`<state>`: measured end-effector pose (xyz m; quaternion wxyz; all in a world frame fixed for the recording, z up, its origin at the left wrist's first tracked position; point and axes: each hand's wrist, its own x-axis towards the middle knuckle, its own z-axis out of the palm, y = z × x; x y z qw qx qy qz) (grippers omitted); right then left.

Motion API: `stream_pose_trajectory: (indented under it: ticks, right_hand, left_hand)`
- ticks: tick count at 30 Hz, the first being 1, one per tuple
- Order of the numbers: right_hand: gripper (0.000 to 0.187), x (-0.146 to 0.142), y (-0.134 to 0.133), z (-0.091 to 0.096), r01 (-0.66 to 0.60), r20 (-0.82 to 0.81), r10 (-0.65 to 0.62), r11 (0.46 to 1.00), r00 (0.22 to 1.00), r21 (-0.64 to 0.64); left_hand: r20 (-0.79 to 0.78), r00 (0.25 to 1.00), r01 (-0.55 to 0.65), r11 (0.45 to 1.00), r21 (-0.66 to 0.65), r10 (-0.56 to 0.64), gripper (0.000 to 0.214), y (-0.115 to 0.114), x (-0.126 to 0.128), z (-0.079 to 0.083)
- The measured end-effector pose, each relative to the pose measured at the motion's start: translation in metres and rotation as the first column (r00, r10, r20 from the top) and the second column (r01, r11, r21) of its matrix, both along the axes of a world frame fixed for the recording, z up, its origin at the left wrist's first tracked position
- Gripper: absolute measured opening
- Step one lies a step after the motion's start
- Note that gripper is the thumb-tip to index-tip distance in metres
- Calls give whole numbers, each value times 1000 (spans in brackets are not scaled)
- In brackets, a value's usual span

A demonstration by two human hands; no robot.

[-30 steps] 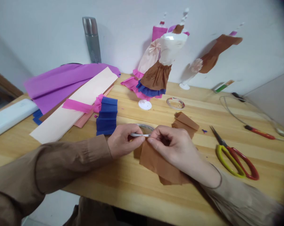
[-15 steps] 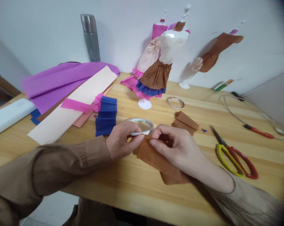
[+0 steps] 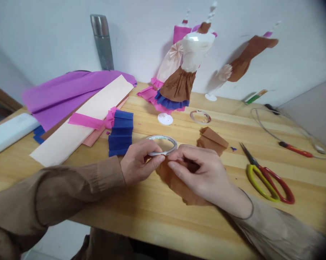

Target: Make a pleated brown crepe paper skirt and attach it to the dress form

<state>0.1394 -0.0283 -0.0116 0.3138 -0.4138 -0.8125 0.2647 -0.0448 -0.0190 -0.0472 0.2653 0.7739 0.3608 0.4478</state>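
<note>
Low over the front of the wooden table, my left hand pinches a roll of white tape at its near side. Close beside it, my right hand has thumb and forefinger pinched on the upper edge of a brown piece of crepe paper, which hangs below and partly behind that hand. The fingertips of both hands nearly meet at the tape's edge. What exactly lies between the right fingertips is hidden. Just behind the right hand lies another folded brown paper piece.
Scissors lie at right, near a red-handled tool with a cord. Small dress forms in paper clothes stand at the back, by a clear tape roll. Pleated blue paper, paper sheets and a flask are leftward.
My right hand has shifted slightly left, closer to my left hand. The brown crepe paper has bunched up and its lower end sits higher. The tape roll stays in my left hand.
</note>
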Motion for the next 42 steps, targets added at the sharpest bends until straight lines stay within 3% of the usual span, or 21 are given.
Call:
stream_pose_trajectory:
  ticks: [10, 19, 25, 30, 35, 42]
  right_hand:
    - [12, -2, 2, 0, 11, -17, -10, 995, 1000, 97]
    - [17, -3, 2, -5, 131, -20, -131, 991, 991, 31]
    - [23, -2, 4, -9, 188, -83, -195, 978, 977, -88]
    - [26, 0, 8, -8, 177, -96, -189, 977, 977, -118]
    - [16, -2, 7, 3, 62, -198, -106, 975, 974, -215]
    - [15, -1, 3, -4, 157, -110, -175, 975, 978, -156]
  left_hand:
    - [13, 1000, 20, 1000, 12, -21, 18, -1, -1, 0]
    - [-12, 997, 80, 991, 108, -80, 14, 2, -1, -3]
    - [20, 986, 161, 969, 187, -168, 15, 3, -2, -5]
    - [20, 997, 76, 993, 95, -79, 14, -1, -1, -1]
    - [45, 999, 23, 1000, 2, -23, 14, -1, 0, 2]
    - [33, 999, -25, 999, 38, 24, 13, -1, 0, 2]
